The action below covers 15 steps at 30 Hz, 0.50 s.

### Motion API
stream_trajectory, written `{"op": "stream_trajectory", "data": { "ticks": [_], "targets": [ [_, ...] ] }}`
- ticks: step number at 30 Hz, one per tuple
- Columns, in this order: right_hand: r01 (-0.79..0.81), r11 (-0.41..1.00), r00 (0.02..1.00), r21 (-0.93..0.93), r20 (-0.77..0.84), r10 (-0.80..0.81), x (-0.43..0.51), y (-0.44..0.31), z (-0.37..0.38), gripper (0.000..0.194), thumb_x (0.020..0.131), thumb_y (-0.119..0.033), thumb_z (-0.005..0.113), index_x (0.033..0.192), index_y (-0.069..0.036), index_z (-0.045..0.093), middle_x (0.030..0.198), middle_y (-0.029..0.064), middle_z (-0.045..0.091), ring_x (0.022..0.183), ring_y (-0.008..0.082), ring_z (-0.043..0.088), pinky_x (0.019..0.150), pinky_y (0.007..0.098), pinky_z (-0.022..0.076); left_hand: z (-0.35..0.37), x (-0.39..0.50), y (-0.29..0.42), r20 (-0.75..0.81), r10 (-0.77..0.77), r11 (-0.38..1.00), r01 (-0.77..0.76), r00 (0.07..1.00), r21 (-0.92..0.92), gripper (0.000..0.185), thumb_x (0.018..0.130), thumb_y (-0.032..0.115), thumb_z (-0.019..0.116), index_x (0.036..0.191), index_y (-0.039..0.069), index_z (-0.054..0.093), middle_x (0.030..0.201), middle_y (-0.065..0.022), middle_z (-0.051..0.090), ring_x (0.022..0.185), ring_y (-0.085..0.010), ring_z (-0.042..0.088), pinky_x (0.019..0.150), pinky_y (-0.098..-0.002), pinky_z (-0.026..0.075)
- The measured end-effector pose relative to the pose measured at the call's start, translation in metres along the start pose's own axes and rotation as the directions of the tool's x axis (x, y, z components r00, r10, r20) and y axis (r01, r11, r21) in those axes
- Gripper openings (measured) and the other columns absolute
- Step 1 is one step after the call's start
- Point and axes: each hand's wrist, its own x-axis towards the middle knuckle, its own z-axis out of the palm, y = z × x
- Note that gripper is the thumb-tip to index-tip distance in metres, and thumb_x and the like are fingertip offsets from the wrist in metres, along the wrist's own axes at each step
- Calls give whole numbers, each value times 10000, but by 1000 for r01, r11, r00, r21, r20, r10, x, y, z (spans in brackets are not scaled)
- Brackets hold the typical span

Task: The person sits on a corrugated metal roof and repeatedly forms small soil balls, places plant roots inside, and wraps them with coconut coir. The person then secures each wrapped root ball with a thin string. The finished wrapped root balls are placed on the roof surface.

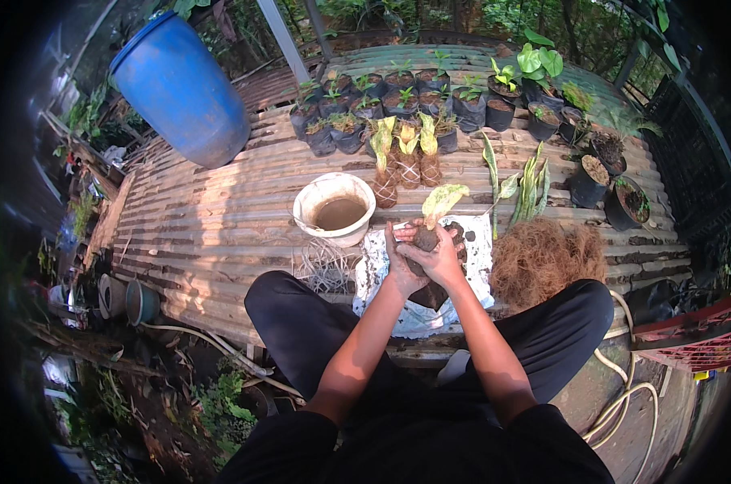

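Note:
Both hands are cupped around a dark soil ball point(426, 239) with a yellow-green leaf cutting point(443, 201) standing up out of it. My left hand point(404, 257) presses on its left side, and my right hand point(439, 254) wraps its right side. Beneath them lies a white plastic sack point(371, 284) bearing loose dark soil point(430, 295). Brown coconut fibre point(547, 263) is heaped to the right of the sack. Pale string point(323, 266) lies in a tangle on the left. Beyond the hands stand several yellow-leaved plants with fibre-wrapped, string-tied root balls point(409, 170).
A white bucket of murky water point(334, 237) stands left of the sack on the corrugated metal surface point(238, 224). Variegated snake plant leaves point(530, 187) lie beyond the fibre. Potted seedlings point(401, 100) line the back. A blue barrel point(181, 91) stands back left, a red crate point(692, 336) right.

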Motion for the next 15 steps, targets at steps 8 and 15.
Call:
{"op": "stream_trajectory", "data": {
  "ticks": [8,15],
  "targets": [
    [-78,993,983,-83,-172,63,0,24,-1,363,783,-185,870,1028,-22,658,949,52,694,862,128,659,822,293,515,-16,-2,-6,-204,127,991,-135,971,-26,1128,702,987,351,1372,108,576,1392,-122,581,1278,-314,546,1110,-537,384],
    [22,999,999,-31,46,-21,9,-9,-13,254,848,-142,815,1006,-7,668,1043,91,717,971,156,658,897,322,519,1,-4,5,-220,172,977,-196,960,-89,969,772,865,516,1286,49,611,1258,-114,647,1183,-307,603,1093,-486,417]
  ]
}}
